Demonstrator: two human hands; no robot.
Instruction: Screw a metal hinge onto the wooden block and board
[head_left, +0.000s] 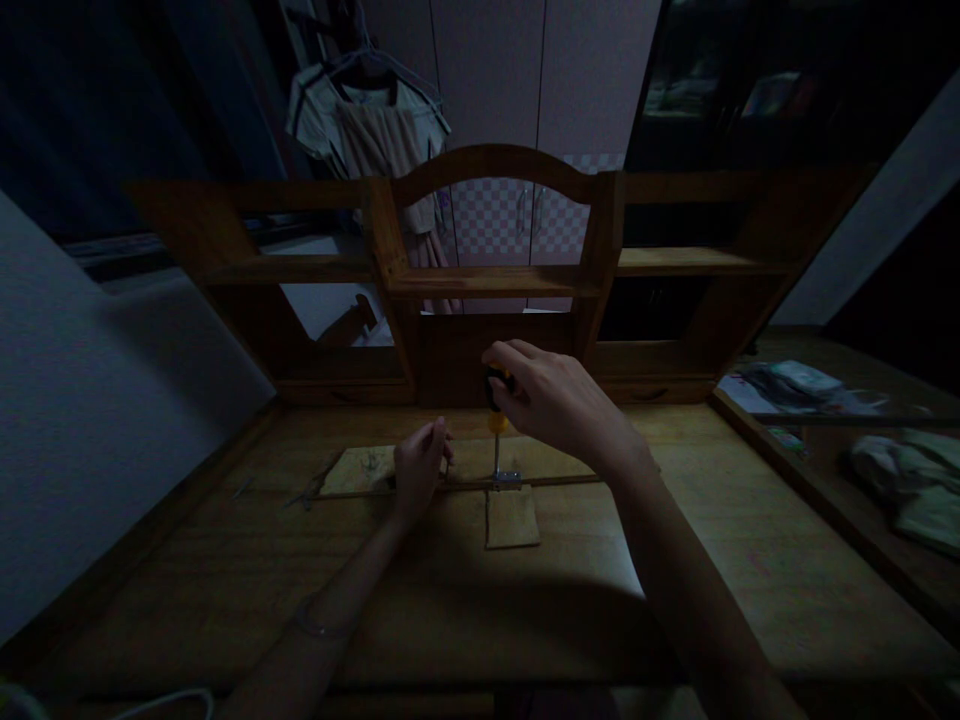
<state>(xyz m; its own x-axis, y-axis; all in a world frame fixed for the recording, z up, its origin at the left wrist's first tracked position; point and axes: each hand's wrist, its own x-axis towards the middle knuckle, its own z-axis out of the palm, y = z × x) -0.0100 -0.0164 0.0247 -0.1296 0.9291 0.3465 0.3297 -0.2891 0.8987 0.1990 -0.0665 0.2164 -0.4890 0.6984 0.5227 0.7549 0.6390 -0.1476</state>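
Note:
My right hand (551, 400) is wrapped round the handle of a yellow and black screwdriver (497, 420). The shaft stands upright, and its tip meets a small metal hinge (507, 480). That hinge lies where a long wooden board (472, 460) meets a small square wooden piece (513, 518). My left hand (421, 462) rests over the left part of the long board with its fingers curled together. Whether it pinches something small is hidden.
Everything lies on a wooden desk (300, 580). A wooden shelf unit (495, 285) rises along its back edge. Small metal bits (300, 498) lie at the board's left end. Clothes (922, 480) and bags (802, 380) sit beyond the desk's right edge.

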